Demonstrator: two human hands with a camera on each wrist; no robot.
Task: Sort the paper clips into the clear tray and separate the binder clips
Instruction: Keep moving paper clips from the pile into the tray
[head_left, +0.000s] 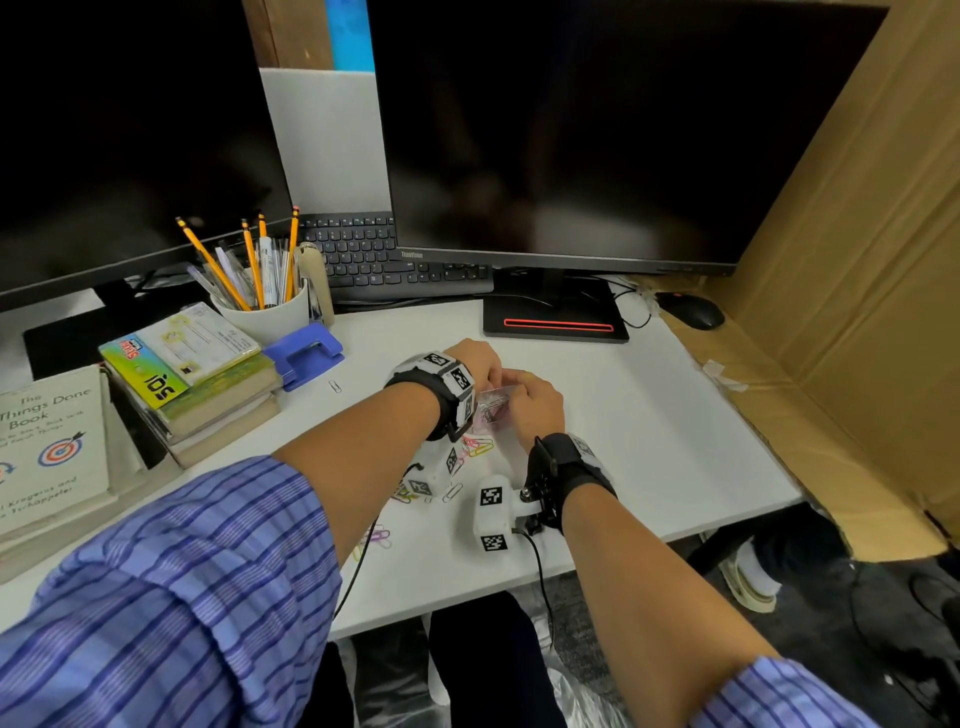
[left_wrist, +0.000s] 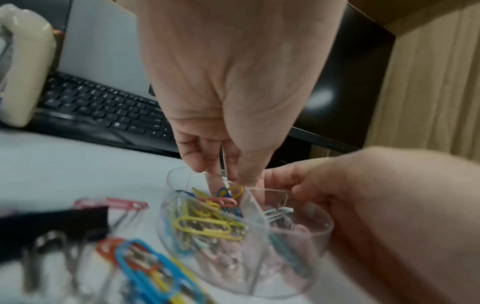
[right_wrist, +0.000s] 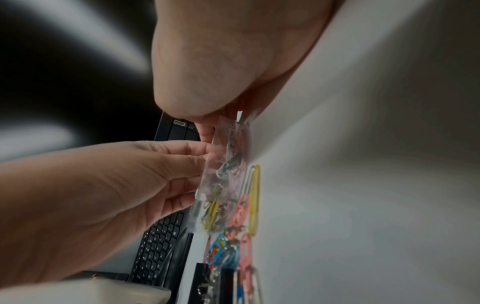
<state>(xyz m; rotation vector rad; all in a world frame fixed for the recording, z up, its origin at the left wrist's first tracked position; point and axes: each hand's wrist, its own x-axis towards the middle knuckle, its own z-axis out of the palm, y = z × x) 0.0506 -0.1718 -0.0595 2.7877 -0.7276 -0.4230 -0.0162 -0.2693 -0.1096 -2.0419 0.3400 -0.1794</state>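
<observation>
Both hands meet over the clear tray (left_wrist: 298, 236) on the white desk (head_left: 649, 415), in front of the monitor (head_left: 571, 130). The left hand (left_wrist: 233, 92) dips pinched fingers among the paper clips (left_wrist: 207, 224) inside; the right hand (left_wrist: 376, 205) grips the tray's rim. A black binder clip (left_wrist: 52, 224) lies just beside the tray.

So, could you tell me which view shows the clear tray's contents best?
The left wrist view: the clear tray shows its dividers and coloured clips from above. The right wrist view shows it edge-on; the head view mostly hides it behind hands.
</observation>
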